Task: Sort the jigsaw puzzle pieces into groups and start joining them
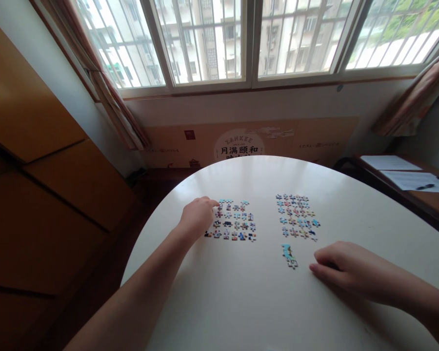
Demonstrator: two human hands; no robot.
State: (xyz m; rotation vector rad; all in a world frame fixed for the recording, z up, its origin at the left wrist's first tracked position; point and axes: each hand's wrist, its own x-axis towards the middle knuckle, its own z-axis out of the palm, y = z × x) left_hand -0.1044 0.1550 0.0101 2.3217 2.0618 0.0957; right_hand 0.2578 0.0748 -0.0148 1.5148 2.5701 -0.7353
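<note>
Loose jigsaw pieces lie in rows on the white round table (pixel 219 302), in a left group (pixel 236 225) and a right group (pixel 296 212). Nearer the front, a few joined pieces (pixel 289 256) form a small strip, mostly blue at the top. My left hand (pixel 198 216) is at the left group's upper left edge, fingertips by the pieces; its fingers are curled, and anything under them is hidden. To the right of the joined strip, my right hand (pixel 332 263) rests closed near the tabletop, thumb and fingers drawn together, and what they hold, if anything, cannot be made out.
Beyond the table stand a printed cardboard panel (pixel 201 141) and a barred window. A brown side table (pixel 431 200) with papers (pixel 417 180) is at the right. Wooden cabinets (pixel 51 219) line the left, with curtains on both sides.
</note>
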